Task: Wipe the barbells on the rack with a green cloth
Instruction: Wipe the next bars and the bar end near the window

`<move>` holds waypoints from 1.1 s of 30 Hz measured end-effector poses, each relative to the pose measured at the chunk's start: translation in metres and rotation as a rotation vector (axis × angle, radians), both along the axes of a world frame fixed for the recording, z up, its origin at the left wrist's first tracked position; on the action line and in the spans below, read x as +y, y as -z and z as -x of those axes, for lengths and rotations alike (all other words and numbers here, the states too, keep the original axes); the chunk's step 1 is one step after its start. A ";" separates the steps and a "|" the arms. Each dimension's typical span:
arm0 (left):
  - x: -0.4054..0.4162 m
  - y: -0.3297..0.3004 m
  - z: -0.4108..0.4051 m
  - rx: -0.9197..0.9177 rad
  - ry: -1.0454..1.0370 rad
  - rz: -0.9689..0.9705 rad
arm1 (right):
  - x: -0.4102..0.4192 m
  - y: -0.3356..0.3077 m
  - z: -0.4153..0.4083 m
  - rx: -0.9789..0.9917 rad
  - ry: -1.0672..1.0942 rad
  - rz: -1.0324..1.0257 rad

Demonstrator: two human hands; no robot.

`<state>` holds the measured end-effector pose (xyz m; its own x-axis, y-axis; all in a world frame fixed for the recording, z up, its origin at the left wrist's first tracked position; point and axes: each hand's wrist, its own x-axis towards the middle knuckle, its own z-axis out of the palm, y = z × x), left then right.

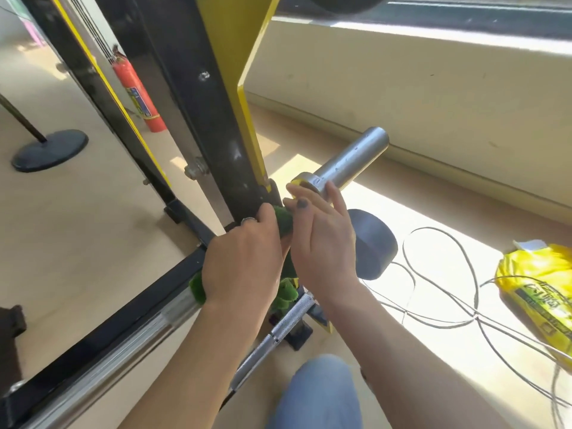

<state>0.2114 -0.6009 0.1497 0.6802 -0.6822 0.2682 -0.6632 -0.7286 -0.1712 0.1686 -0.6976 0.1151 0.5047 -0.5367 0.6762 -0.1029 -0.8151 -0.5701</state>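
Note:
A chrome barbell [102,360] runs from the lower left up to its thick sleeve end [356,159] beside the black and yellow rack upright [216,125]. A green cloth [284,221] is wrapped on the bar near the upright. My left hand [244,255] grips the cloth round the bar. Against the cloth lies my right hand [322,239], its fingers straight and reaching the bar's collar. A second, knurled bar [278,326] lies lower, under my wrists.
A red fire extinguisher [139,97] stands behind the rack. A round black stand base [49,150] sits at the left. A grey weight [371,243], loose grey cables [448,289] and a yellow bag [538,292] lie on the floor at the right, below a low wall [402,72].

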 end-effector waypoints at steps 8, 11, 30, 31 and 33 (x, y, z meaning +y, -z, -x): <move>0.009 -0.032 0.005 -0.059 0.055 0.328 | -0.015 -0.031 0.016 -0.161 -0.210 -0.715; -0.007 -0.047 0.012 -0.033 0.154 0.570 | -0.040 -0.045 0.020 -0.319 -0.180 -0.771; -0.131 -0.043 -0.063 0.660 0.020 -0.044 | -0.097 -0.025 0.028 0.147 -0.280 -0.555; -0.132 -0.043 -0.064 0.717 0.023 -0.009 | -0.097 -0.023 0.027 0.158 -0.286 -0.572; -0.131 -0.043 -0.058 0.676 0.022 0.024 | -0.097 -0.017 0.027 0.171 -0.272 -0.594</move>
<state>0.2693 -0.7322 0.1932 0.6897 -0.6971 -0.1960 -0.6336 -0.7120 0.3027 0.1419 -0.7945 0.1324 0.7485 -0.6310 0.2040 -0.0670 -0.3780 -0.9234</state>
